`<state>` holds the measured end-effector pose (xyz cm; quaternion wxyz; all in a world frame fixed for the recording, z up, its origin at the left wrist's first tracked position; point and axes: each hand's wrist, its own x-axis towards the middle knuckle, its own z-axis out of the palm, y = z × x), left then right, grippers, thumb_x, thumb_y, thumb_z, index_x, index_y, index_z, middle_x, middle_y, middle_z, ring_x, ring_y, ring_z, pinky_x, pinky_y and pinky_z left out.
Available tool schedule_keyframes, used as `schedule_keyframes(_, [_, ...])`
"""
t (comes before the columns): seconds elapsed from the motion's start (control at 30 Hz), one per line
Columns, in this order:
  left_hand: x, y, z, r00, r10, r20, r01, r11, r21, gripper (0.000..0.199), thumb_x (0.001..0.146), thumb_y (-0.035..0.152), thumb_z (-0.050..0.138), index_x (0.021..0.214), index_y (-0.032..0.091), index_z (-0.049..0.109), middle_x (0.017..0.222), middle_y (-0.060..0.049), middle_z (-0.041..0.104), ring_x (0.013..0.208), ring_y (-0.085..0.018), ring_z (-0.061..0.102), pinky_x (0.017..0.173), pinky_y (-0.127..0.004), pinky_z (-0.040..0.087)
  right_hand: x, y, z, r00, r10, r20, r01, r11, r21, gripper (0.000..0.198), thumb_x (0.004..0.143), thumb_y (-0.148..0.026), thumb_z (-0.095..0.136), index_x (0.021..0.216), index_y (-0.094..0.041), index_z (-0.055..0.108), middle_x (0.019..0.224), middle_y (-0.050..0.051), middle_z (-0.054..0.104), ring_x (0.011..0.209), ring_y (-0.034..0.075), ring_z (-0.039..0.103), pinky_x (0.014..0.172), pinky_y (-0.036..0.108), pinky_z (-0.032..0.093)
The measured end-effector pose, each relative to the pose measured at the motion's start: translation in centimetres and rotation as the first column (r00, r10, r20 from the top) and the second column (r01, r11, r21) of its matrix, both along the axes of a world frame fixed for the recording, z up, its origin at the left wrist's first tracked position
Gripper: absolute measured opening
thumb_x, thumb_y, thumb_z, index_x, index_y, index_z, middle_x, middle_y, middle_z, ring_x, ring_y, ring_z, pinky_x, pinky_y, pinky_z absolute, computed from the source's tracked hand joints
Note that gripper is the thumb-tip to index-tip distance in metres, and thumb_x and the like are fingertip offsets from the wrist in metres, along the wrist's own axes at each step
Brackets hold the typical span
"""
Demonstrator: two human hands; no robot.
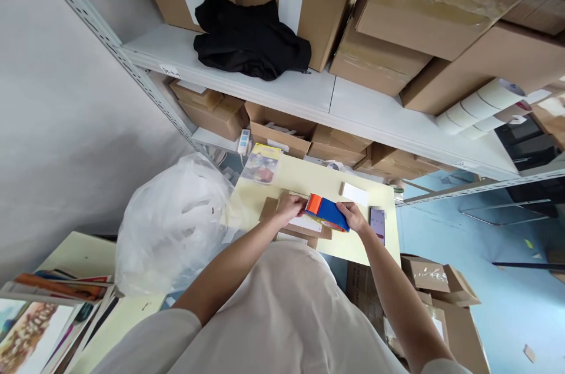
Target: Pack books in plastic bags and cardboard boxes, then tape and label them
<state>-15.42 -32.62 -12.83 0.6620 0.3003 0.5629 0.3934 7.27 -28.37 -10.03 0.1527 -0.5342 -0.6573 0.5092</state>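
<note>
My right hand (pixel 352 215) grips the back end of a blue and orange packing tape dispenser (pixel 332 212), which is held above the table. My left hand (pixel 291 209) is closed in a pinch at the dispenser's orange front end; what sits between the fingertips is too small to make out. Under both hands lies a flat brown cardboard box (pixel 324 232) with a white label (pixel 305 223) on it. Part of the box is hidden by the left hand and the dispenser.
On the pale yellow table (pixel 304 171) are a white box (pixel 354 193), a phone (pixel 377 225) and a plastic-wrapped picture item (pixel 262 163). A big clear plastic bag (pixel 172 227) stands left. Shelving (pixel 371 115) with cartons runs behind. Open cartons (pixel 454 321) sit on the floor at right.
</note>
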Motion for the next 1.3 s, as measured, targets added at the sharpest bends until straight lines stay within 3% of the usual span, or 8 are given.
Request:
schedule_keyframes(0.13, [-1.0, -0.5, -0.8, 0.989, 0.079, -0.123, -0.072, 0.996, 0.06, 0.018, 0.077, 0.032, 0.061, 0.064, 0.019, 0.063, 0.058, 0.0, 0.06, 0.056, -0.011, 0.056, 0.055, -0.023, 0.045, -1.0, -0.1, 0.7, 0.995, 0.016, 0.097, -0.025, 0.995, 0.095, 0.058, 0.077, -0.073, 0.039, 0.049, -0.022, 0.031, 0.048, -0.004, 0.03, 0.049, 0.009, 0.026, 0.047, 0.026, 0.024])
schedule_keyframes(0.27, [-4.6, -1.5, -1.9, 0.959, 0.19, -0.208, -0.175, 0.981, 0.088, 0.023, 0.074, 0.037, 0.062, 0.062, 0.017, 0.06, 0.057, 0.0, 0.06, 0.053, -0.011, 0.055, 0.052, -0.022, 0.044, -1.4, 0.0, 2.0, 0.971, 0.05, 0.233, -0.1, 0.974, 0.206, 0.057, 0.08, -0.067, 0.04, 0.047, -0.022, 0.03, 0.048, -0.004, 0.03, 0.049, 0.01, 0.027, 0.049, 0.027, 0.025])
schedule_keyframes(0.4, [-9.0, -2.6, -3.3, 0.93, 0.268, -0.252, -0.256, 0.963, 0.081, 0.03, 0.069, 0.043, 0.066, 0.059, 0.016, 0.057, 0.055, 0.0, 0.058, 0.049, -0.009, 0.051, 0.05, -0.021, 0.042, -0.9, 0.0, 2.4, 0.938, 0.077, 0.339, -0.156, 0.964, 0.213, 0.055, 0.082, -0.064, 0.038, 0.047, -0.022, 0.031, 0.048, -0.003, 0.033, 0.049, 0.011, 0.029, 0.051, 0.027, 0.027])
schedule_keyframes(0.5, [-10.5, -3.4, -4.1, 0.93, 0.273, -0.247, -0.265, 0.962, 0.066, 0.034, 0.065, 0.047, 0.069, 0.059, 0.016, 0.056, 0.054, 0.0, 0.056, 0.048, -0.008, 0.049, 0.05, -0.021, 0.041, -0.9, 0.0, 2.0, 0.924, 0.101, 0.369, -0.185, 0.962, 0.2, 0.054, 0.084, -0.062, 0.037, 0.048, -0.022, 0.031, 0.048, -0.003, 0.033, 0.048, 0.011, 0.03, 0.051, 0.027, 0.028])
schedule_keyframes(0.73, [-10.7, -4.6, -5.8, 0.923, 0.25, -0.292, -0.246, 0.968, 0.053, 0.036, 0.066, 0.051, 0.063, 0.059, 0.015, 0.056, 0.055, 0.0, 0.056, 0.047, -0.007, 0.047, 0.049, -0.022, 0.04, -2.0, -0.1, 1.7, 0.914, 0.134, 0.384, -0.238, 0.941, 0.24, 0.052, 0.085, -0.059, 0.037, 0.048, -0.022, 0.034, 0.047, -0.002, 0.037, 0.049, 0.012, 0.033, 0.054, 0.028, 0.029])
schedule_keyframes(0.97, [-7.8, -3.7, -9.0, 0.84, 0.196, -0.505, -0.167, 0.981, 0.104, 0.036, 0.072, 0.047, 0.058, 0.051, 0.018, 0.053, 0.049, -0.001, 0.053, 0.054, -0.015, 0.055, 0.052, -0.025, 0.041, -2.6, -0.3, 1.7, 0.903, 0.133, 0.408, -0.248, 0.938, 0.243, 0.055, 0.085, -0.061, 0.035, 0.047, -0.022, 0.034, 0.045, 0.0, 0.041, 0.047, 0.013, 0.038, 0.053, 0.028, 0.03])
schedule_keyframes(1.13, [-6.4, -4.5, -10.4, 0.745, 0.145, -0.651, -0.09, 0.989, 0.117, 0.031, 0.079, 0.046, 0.054, 0.089, 0.019, 0.066, 0.083, -0.009, 0.07, 0.09, -0.026, 0.065, 0.075, -0.035, 0.048, -2.9, -0.4, 1.8, 0.896, 0.114, 0.43, -0.24, 0.938, 0.25, 0.055, 0.086, -0.061, 0.034, 0.047, -0.022, 0.033, 0.046, 0.0, 0.043, 0.047, 0.014, 0.041, 0.055, 0.029, 0.03])
schedule_keyframes(1.3, [-7.0, -5.6, -10.3, 0.709, 0.06, -0.702, 0.049, 0.99, 0.134, 0.049, 0.09, 0.048, 0.037, 0.118, 0.013, 0.057, 0.108, -0.018, 0.068, 0.103, -0.028, 0.064, 0.086, -0.044, 0.048, -3.3, -0.4, 2.0, 0.885, 0.128, 0.447, -0.26, 0.933, 0.249, 0.052, 0.087, -0.057, 0.035, 0.048, -0.022, 0.036, 0.048, 0.001, 0.045, 0.049, 0.014, 0.043, 0.056, 0.029, 0.03])
